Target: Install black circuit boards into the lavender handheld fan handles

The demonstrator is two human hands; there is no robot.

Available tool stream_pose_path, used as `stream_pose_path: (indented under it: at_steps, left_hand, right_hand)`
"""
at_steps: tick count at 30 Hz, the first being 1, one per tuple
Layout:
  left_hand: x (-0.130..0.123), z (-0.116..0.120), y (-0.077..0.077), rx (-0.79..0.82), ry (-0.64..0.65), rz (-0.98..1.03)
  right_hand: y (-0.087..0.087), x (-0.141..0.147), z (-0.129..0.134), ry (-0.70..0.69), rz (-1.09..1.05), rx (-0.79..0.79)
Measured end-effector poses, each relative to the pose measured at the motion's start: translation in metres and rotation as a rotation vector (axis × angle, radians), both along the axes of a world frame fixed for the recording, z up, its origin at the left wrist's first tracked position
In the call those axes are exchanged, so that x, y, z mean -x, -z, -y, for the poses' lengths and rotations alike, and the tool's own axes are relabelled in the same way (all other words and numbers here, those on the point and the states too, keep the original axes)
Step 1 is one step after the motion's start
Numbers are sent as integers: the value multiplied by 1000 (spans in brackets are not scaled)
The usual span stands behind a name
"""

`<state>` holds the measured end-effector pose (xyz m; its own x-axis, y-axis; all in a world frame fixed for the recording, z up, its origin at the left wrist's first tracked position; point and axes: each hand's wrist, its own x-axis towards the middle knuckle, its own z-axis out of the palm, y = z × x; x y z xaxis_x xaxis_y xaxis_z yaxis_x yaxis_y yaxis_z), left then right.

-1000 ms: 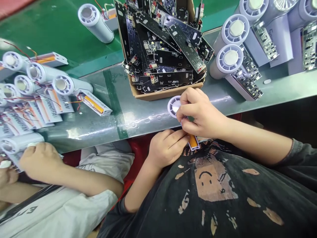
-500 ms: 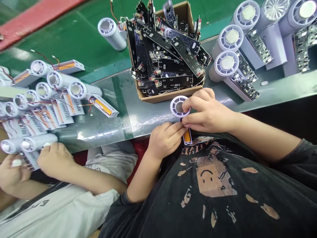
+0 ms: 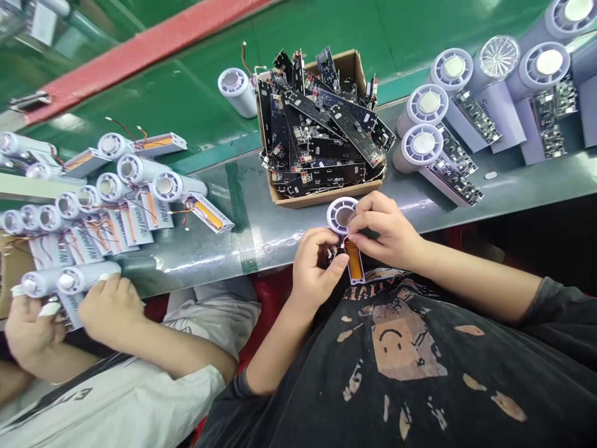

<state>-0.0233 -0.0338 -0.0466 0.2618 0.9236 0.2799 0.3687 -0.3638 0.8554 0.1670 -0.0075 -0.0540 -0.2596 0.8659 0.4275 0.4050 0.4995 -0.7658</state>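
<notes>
A lavender handheld fan (image 3: 334, 224) lies at the table's near edge in front of my body, its round grille facing up. Its open handle shows an orange battery (image 3: 355, 262). My left hand (image 3: 308, 274) is closed around a small circuit board (image 3: 331, 251), mostly hidden by the fingers, just left of the handle. A thin wire with a white connector (image 3: 342, 244) runs between the hands. My right hand (image 3: 385, 225) pinches at this wire beside the fan head; the fingertips partly cover it.
A cardboard box (image 3: 321, 200) heaped with circuit boards (image 3: 326, 140) stands just beyond the fan. Fans with boards attached (image 3: 459, 180) stand at right. At left are rows of fans with open handles (image 3: 209, 211). A co-worker's hands (image 3: 112, 302) work on a fan at lower left.
My left hand has turned and opened up around the circuit board, exposing the battery and wire. My right hand has shifted slightly off the fan head. The whole view has shifted.
</notes>
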Motion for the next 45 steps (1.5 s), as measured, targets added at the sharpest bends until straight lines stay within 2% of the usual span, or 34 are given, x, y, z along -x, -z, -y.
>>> stream_pose_path:
  at_steps: [4,8,10,13,15,18,23,27,30,37,41,45]
  left_hand:
    - [-8,-4,-3,3,-68,4]
    - [-9,-5,-2,42,-96,46]
    - [-8,-4,1,191,-93,172]
    - [-10,1,0,564,-48,518]
    - [-12,4,-3,748,-62,703]
    - [-13,7,-8,841,-184,806]
    - [-11,9,-10,942,-312,769]
    - [-11,10,-8,939,-340,728]
    - [-12,12,-7,858,-321,660]
    - [-13,17,-2,571,-247,535]
    - [-13,18,-1,547,-197,517]
    - [-15,17,-2,468,-228,455]
  right_hand:
    - [-3,1,4,34,53,-6]
    - [-12,-1,7,18,179,-109]
    - [-15,-1,7,4,222,-154]
    - [-18,0,6,15,251,-152]
    - [-18,1,6,21,247,-143]
    - [-17,1,6,12,234,-129]
    - [-18,-3,10,5,392,-231]
    - [-21,-11,13,-1,568,-384]
    - [-20,-13,14,-26,613,-384]
    - [-15,-1,12,9,455,-268]
    - [-15,5,13,40,444,-301]
    - [-13,9,13,92,411,-328]
